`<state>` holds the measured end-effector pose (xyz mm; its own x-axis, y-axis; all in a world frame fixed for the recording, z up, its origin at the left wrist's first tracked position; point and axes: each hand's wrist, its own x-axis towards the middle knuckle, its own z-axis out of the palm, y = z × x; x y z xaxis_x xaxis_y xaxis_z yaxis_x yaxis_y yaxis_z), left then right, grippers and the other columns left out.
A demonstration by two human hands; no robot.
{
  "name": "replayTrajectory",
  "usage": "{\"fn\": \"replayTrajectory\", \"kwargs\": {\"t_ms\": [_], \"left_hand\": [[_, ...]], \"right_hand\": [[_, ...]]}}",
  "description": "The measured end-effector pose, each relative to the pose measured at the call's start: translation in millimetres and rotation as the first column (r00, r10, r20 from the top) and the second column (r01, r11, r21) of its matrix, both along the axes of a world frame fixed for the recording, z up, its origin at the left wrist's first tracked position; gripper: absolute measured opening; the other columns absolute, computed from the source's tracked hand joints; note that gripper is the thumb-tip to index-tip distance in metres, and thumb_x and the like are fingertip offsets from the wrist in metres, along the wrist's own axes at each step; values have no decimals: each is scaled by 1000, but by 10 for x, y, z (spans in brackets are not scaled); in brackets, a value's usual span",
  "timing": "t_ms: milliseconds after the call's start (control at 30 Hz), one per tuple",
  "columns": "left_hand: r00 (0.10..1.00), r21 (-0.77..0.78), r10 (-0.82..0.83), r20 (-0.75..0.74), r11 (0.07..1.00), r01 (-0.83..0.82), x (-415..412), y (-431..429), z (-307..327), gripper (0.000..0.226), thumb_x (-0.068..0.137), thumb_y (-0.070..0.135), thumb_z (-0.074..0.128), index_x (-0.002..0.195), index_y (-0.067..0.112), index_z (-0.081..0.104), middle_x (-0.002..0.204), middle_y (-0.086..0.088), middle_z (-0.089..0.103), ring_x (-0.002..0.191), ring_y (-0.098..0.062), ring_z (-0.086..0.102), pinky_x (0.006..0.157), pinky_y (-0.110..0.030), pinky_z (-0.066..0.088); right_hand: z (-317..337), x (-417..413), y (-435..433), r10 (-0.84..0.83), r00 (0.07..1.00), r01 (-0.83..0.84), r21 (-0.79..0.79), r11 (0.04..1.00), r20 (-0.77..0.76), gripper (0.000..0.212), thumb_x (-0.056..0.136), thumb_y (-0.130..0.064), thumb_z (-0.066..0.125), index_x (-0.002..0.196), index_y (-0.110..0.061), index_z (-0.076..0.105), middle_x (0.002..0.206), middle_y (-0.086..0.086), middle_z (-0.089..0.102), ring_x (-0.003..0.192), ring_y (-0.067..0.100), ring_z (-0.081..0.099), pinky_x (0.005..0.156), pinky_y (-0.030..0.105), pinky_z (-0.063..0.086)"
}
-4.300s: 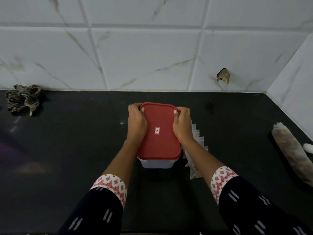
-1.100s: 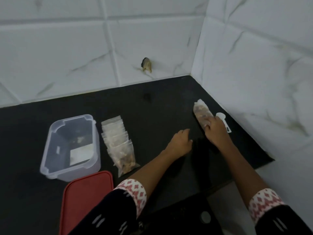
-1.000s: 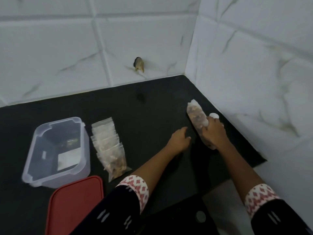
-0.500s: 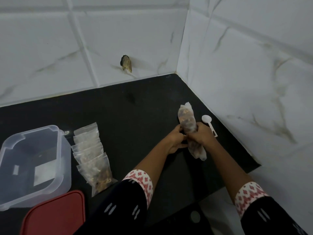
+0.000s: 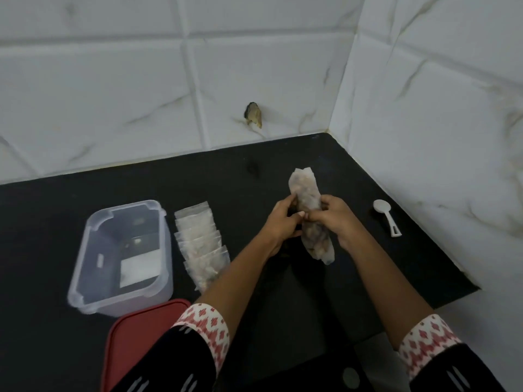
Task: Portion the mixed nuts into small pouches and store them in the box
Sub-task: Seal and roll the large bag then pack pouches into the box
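A long clear bag of mixed nuts is lifted off the black counter, upright and slightly tilted. My left hand grips its left side at the middle, and my right hand grips its right side, fingertips nearly meeting in front. To the left lies a row of several small clear pouches, overlapping, with nuts showing in the nearest ones. Further left stands the open clear plastic box, with a white patch showing at its bottom. Its red lid lies near the front edge.
A white plastic scoop lies on the counter to the right of my hands, near the tiled side wall. White marble-pattern tiles close the back and right. A chipped spot marks the back wall. The counter ends at the lower right.
The lid came off the box and now lies in front. My right hand reached the nut bag by the wall; both hands have since lifted it toward the counter's middle, away from the scoop.
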<state>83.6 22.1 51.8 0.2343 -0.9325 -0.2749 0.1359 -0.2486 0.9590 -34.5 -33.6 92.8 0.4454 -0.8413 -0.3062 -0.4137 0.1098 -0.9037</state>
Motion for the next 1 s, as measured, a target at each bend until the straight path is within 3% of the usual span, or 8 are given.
{"fn": "replayTrajectory", "kwargs": {"t_ms": [167, 300, 433, 567, 700, 800, 867, 1000], "left_hand": [[967, -68, 150, 205, 988, -138, 542, 496, 301, 56, 92, 20, 55, 144, 19, 33, 140, -8, 41, 120, -25, 52, 83, -34, 56], [902, -74, 221, 370, 975, -209, 981, 984, 536, 54, 93, 25, 54, 142, 15, 36, 136, -8, 45, 115, -25, 55, 80, -33, 56], [824, -90, 293, 485, 954, -287, 1356, 1386, 662, 49, 95, 26, 51, 140, 10, 41, 130, -12, 51, 107, -26, 60, 69, -27, 58], [707, -69, 304, 639, 938, -340, 1682, 1719, 699, 46, 95, 26, 50, 137, 8, 45, 130, -12, 53, 111, -30, 58, 86, -44, 55], [683, 8, 279, 675, 923, -385, 1861, 2012, 655, 44, 96, 25, 48, 137, 9, 45, 128, -13, 55, 109, -28, 59, 91, -44, 52], [696, 60, 221, 683, 932, -356, 1902, 2164, 576, 36, 96, 22, 46, 128, 8, 52, 116, -16, 62, 100, -28, 63, 89, -45, 53], [700, 55, 220, 679, 936, -348, 1900, 2204, 507, 31, 96, 20, 46, 123, 9, 54, 111, -14, 63, 95, -27, 64, 86, -43, 54], [624, 28, 217, 750, 933, -358, 1902, 2186, 378, 31, 95, 16, 43, 124, 9, 52, 111, -13, 59, 90, -26, 62, 81, -40, 54]], "right_hand": [[183, 565, 397, 104, 987, -105, 0, 994, 123, 35, 84, -10, 64, 119, -9, 56, 101, 2, 65, 90, 12, 63, 71, 23, 50], [292, 1047, 738, 230, 966, -229, -26, 973, 119, 36, 88, -19, 61, 122, -16, 52, 111, 1, 63, 101, 13, 61, 81, 26, 49], [355, 1501, 1063, 337, 932, -333, -51, 942, 134, 35, 88, -21, 60, 123, -16, 53, 110, 2, 65, 98, 12, 63, 82, 26, 51], [340, 1876, 1345, 406, 897, -401, -66, 914, 173, 35, 89, -19, 59, 123, -12, 54, 113, 6, 65, 104, 16, 63, 92, 31, 51], [242, 2096, 1584, 485, 865, -481, -61, 875, 131, 41, 89, -16, 59, 128, -11, 50, 118, 8, 63, 108, 17, 61, 97, 35, 49], [143, 2167, 1685, 517, 848, -515, -50, 856, 119, 57, 88, -14, 61, 139, -14, 33, 120, 10, 61, 111, 20, 59, 97, 36, 48], [136, 2197, 1701, 554, 831, -548, -109, 829, 42, 65, 89, -17, 60, 143, -19, 24, 117, 12, 62, 108, 22, 60, 96, 37, 49], [147, 2322, 1748, 587, 718, -693, -303, 654, -375, 60, 93, -18, 50, 146, -16, 22, 116, 18, 59, 98, 28, 61, 87, 39, 51]]}}
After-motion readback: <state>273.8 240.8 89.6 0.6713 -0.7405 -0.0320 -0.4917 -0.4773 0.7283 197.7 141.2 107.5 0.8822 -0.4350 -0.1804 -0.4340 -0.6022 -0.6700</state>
